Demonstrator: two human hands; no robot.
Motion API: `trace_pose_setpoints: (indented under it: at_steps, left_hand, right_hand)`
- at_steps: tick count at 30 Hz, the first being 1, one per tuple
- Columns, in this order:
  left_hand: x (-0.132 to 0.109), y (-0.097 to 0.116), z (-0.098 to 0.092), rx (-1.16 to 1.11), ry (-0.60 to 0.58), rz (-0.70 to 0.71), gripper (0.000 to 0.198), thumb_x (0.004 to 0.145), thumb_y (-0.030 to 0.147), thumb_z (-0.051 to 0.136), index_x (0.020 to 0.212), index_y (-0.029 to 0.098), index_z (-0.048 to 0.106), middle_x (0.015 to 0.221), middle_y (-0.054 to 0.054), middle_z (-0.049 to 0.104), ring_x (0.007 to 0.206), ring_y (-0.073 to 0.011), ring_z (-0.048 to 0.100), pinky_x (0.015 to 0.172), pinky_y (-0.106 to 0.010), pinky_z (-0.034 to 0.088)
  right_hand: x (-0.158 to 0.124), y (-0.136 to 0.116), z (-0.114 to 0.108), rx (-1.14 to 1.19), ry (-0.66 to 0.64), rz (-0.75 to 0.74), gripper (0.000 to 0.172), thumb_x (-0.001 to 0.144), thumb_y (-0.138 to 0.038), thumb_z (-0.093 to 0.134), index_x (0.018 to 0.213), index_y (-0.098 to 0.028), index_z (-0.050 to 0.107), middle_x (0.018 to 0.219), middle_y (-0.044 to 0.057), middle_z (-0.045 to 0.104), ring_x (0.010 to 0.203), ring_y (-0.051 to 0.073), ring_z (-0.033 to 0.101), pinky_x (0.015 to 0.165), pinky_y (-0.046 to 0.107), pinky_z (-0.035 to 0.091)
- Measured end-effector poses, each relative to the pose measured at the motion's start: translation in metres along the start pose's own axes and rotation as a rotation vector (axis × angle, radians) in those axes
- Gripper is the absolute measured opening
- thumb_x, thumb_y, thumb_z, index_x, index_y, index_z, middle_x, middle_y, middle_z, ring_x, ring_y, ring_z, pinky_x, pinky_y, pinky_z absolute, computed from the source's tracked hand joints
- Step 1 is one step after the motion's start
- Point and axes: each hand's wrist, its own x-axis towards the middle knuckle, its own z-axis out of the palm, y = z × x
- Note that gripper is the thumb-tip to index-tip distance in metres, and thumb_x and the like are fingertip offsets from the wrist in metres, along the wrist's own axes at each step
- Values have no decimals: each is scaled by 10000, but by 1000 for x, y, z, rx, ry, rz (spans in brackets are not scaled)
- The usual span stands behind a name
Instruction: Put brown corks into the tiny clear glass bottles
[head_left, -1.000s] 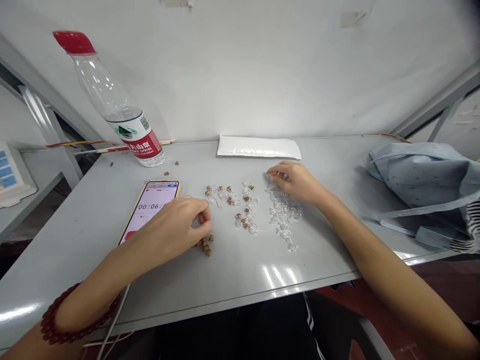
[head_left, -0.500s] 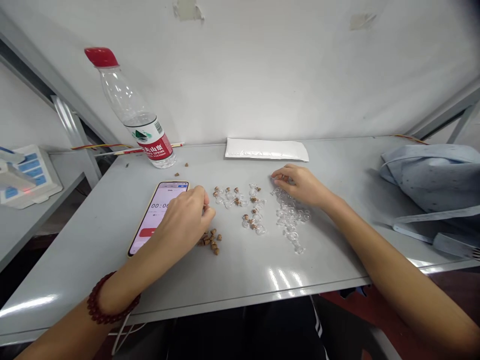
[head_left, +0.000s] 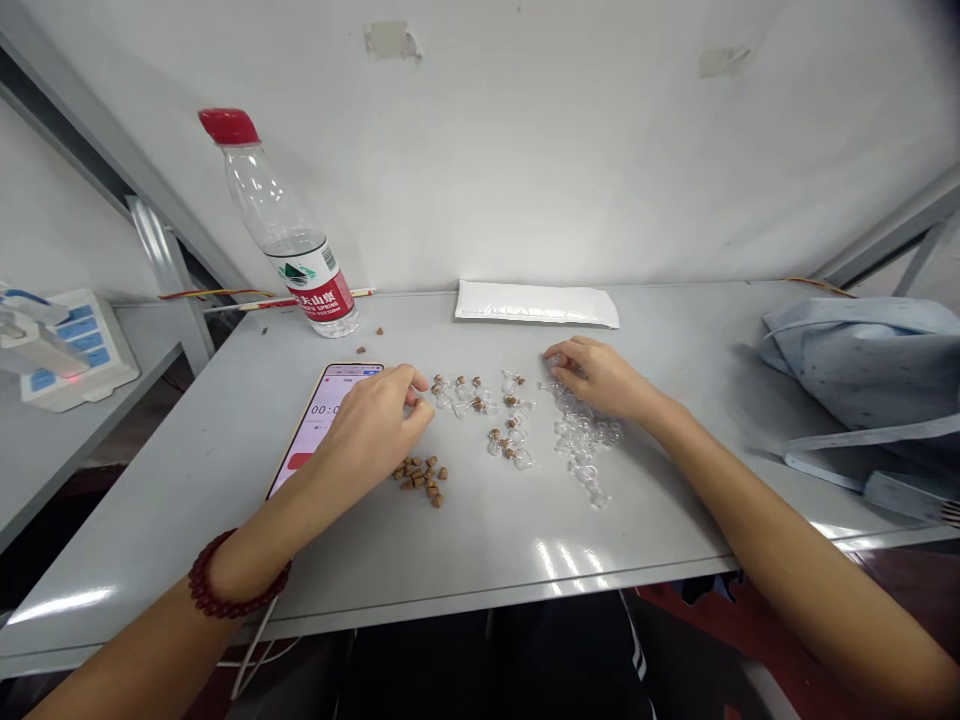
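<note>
Tiny clear glass bottles (head_left: 581,432) in a loose heap, small brown corks (head_left: 418,478) beside them, left hand (head_left: 371,430) pinched narrow, right hand (head_left: 600,380) curled at the heap, anything held hidden by fingers

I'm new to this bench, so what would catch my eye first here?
The two hands catch the eye first, over a grey table: the left hand beside a cluster of brown corks, the right hand at a heap of clear glass bottles. Between them lie small corked bottles. Behind, at left, a tall water bottle with a red cap stands beyond a phone showing a timer.
</note>
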Motion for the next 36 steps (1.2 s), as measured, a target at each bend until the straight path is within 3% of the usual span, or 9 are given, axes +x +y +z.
trace_pose_setpoints:
  at_steps: [5, 8, 11, 14, 18, 23, 31, 36]
  left_hand:
    - [-6, 8, 0, -97, 50, 95, 323, 853, 267, 438, 996, 180, 715, 1008, -60, 724, 812, -215, 645, 744, -340, 513]
    - [-10, 10, 2, -163, 59, 149, 317, 890, 291, 437, 971, 190, 726, 997, -59, 711, 834, -210, 643, 706, -314, 519]
    - [-13, 12, 4, -225, 70, 209, 307, 920, 303, 445, 992, 194, 723, 987, -59, 708, 857, -204, 648, 634, -279, 512]
    - [-14, 13, 7, -273, 94, 305, 271, 930, 295, 467, 993, 207, 715, 981, -48, 715, 879, -193, 664, 679, -277, 531]
    - [-17, 16, 10, -314, 165, 407, 205, 927, 280, 505, 967, 225, 698, 964, -25, 739, 879, -182, 686, 792, -305, 552]
    - [-21, 20, 7, -343, 125, 408, 122, 910, 289, 556, 896, 253, 671, 922, -3, 746, 815, -176, 698, 669, -285, 560]
    - [-22, 21, 7, -343, 60, 464, 132, 917, 299, 562, 846, 277, 671, 862, 26, 756, 787, -165, 693, 794, -324, 562]
    - [-22, 19, 6, -379, 9, 480, 154, 932, 292, 573, 826, 284, 683, 854, 19, 747, 804, -173, 687, 763, -304, 535]
  right_hand:
    - [-1, -2, -1, 8, 12, -18, 278, 915, -192, 500, 1114, -140, 688, 927, 112, 654, 809, 216, 615, 743, 361, 484]
    - [-2, -8, -2, 122, 148, -22, 210, 898, -207, 553, 1043, -158, 697, 921, 95, 693, 836, 216, 637, 783, 379, 497]
    - [-6, -23, -4, 400, 256, 23, 136, 877, -236, 632, 985, -171, 683, 898, 72, 726, 858, 201, 666, 835, 385, 512]
    - [-15, -46, -3, 839, 87, 71, 132, 854, -240, 693, 966, -184, 652, 943, 64, 754, 841, 176, 703, 833, 367, 542]
    - [-27, -72, 2, 1156, -168, 40, 151, 858, -257, 719, 965, -186, 640, 960, 56, 763, 836, 165, 730, 831, 360, 559]
    - [-33, -78, 5, 1252, -277, 12, 143, 897, -292, 698, 964, -184, 631, 882, 52, 767, 836, 161, 729, 778, 315, 538]
    - [-30, -73, 11, 1312, -368, 21, 156, 930, -331, 659, 949, -183, 614, 855, 28, 751, 731, 141, 730, 780, 316, 529]
    - [-31, -73, 13, 1328, -435, 15, 145, 914, -315, 676, 934, -179, 631, 760, -10, 723, 594, 102, 668, 742, 307, 528]
